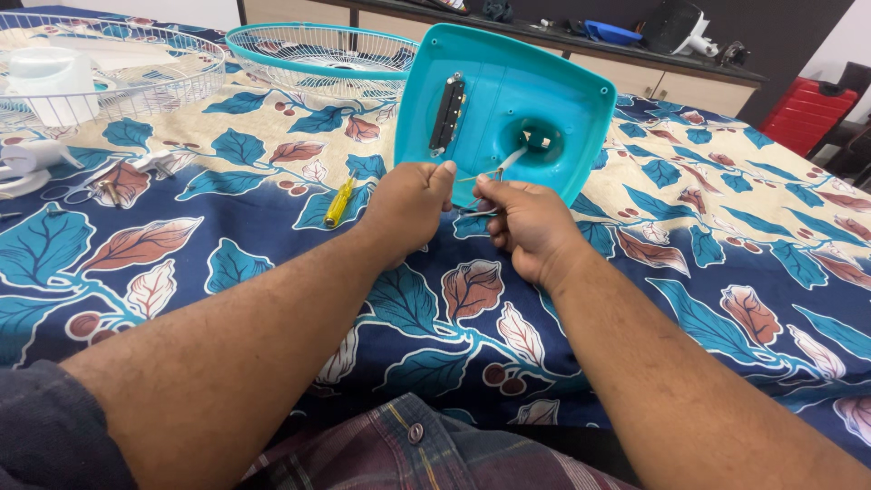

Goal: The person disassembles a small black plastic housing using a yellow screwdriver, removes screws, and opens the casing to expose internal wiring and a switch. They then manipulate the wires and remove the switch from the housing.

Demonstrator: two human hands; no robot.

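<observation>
Setting: patterned cloth in blue, cream and rust leaves covers the surface [726,227]; a dark counter with wooden cabinets runs along the back wall.
Main piece: a turquoise plastic fan base [508,109], square with rounded corners, stands tilted on its near edge, underside facing the person, with a black strip on its left part and a round recess at the centre.
Wires: thin wires [508,163] come out of the recess and run down to both hands.
Left hand: the left hand [408,209] is clenched at the base's lower edge, its grip pinching the wire ends.
Right hand: the right hand [526,227] sits just beside it, grip closed on the same wires.
Nearby: a small yellow-handled screwdriver [340,201] lies on the cloth left of the hands.
Further back: a turquoise wire fan grille [318,54] and a white wire fan grille [118,63] rest on the surface.
</observation>
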